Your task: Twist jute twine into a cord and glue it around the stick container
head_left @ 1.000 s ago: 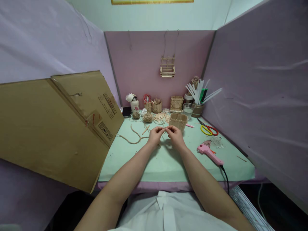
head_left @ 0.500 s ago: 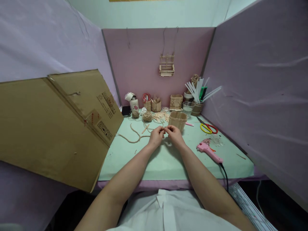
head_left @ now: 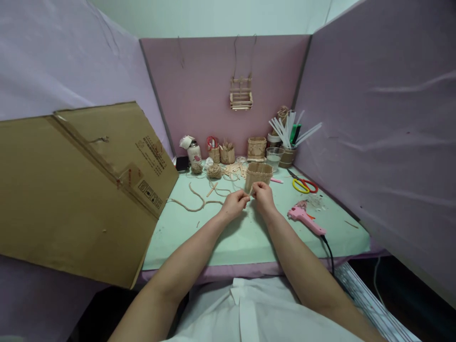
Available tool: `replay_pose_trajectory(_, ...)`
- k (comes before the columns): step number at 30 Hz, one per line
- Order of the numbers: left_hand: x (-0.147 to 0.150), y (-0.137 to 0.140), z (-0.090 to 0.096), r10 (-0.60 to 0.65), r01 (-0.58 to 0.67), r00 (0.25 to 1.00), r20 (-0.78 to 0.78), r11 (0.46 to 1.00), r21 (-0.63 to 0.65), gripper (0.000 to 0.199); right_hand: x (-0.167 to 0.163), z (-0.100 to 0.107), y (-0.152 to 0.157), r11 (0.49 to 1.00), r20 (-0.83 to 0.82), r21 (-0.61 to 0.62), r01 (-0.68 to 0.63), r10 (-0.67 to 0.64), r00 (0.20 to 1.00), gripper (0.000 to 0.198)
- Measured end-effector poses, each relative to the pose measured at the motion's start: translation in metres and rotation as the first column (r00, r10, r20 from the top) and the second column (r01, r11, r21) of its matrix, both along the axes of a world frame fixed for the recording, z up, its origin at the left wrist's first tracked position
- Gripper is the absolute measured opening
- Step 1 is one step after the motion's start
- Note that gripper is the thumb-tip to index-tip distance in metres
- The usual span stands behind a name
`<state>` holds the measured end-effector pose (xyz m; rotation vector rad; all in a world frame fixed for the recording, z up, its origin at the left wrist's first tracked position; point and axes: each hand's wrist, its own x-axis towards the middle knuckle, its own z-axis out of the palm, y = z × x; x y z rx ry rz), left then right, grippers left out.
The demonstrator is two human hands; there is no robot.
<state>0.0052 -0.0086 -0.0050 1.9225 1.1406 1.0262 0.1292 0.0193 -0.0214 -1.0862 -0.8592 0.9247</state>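
Note:
My left hand is closed in a pinch above the front middle of the table. A tan jute cord lies in a curve on the mint cloth and runs up to this hand. My right hand pinches a thin pale strand, seemingly the cord's end, a short gap from the left fingertips. The fingers partly cover it. Just behind the right hand stands a basket of craft sticks, upright and partly hidden by the fingers.
On the right lie a pink glue gun with its cable and scissors with red and yellow handles. Twine balls, loose sticks and a water cup stand farther back. A large cardboard sheet leans at left.
My hands have moved apart from fingertip contact; the right one has risen slightly toward the basket. The whole view has shifted a little.

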Motion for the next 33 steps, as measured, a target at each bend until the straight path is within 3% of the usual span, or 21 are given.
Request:
replay_pose_trajectory(5,0.002,-0.002,0.001,-0.070,0.072,0.995,0.068,0.997,-0.035,0.018,0.003,0.001,0.002,0.999,-0.048,0.020,0.043,-0.042,0.998,0.021)
replay_pose_trajectory(12,0.000,0.003,0.001,0.015,0.028,0.960,0.279,0.988,-0.149,0.022,0.005,0.015,-0.005,0.987,-0.228,0.145,-0.076,0.108,0.968,0.030)
replay_pose_trajectory(19,-0.001,0.004,0.004,0.026,0.086,0.921,0.388,0.959,-0.270,0.035,0.002,0.022,-0.009,0.968,-0.300,0.186,-0.168,0.218,0.928,0.032)
replay_pose_trajectory(23,-0.003,0.006,0.003,0.030,0.097,0.912,0.409,0.954,-0.285,0.038,0.002,0.021,-0.007,0.972,-0.355,0.142,-0.186,0.225,0.907,0.040)
replay_pose_trajectory(26,-0.003,0.007,0.001,0.028,0.066,0.915,0.402,0.973,-0.219,0.040,0.003,0.017,-0.006,0.974,-0.287,-0.015,-0.228,0.214,0.934,0.045)
replay_pose_trajectory(29,-0.003,0.008,0.001,0.020,0.053,0.918,0.397,0.984,-0.172,0.036,0.003,0.015,-0.008,0.929,-0.201,-0.155,-0.337,0.304,0.931,0.043)
replay_pose_trajectory(33,-0.002,0.005,0.005,-0.012,0.074,0.918,0.396,0.987,-0.142,0.027,0.001,0.020,-0.014,0.846,-0.237,-0.064,-0.530,0.503,0.831,0.032)
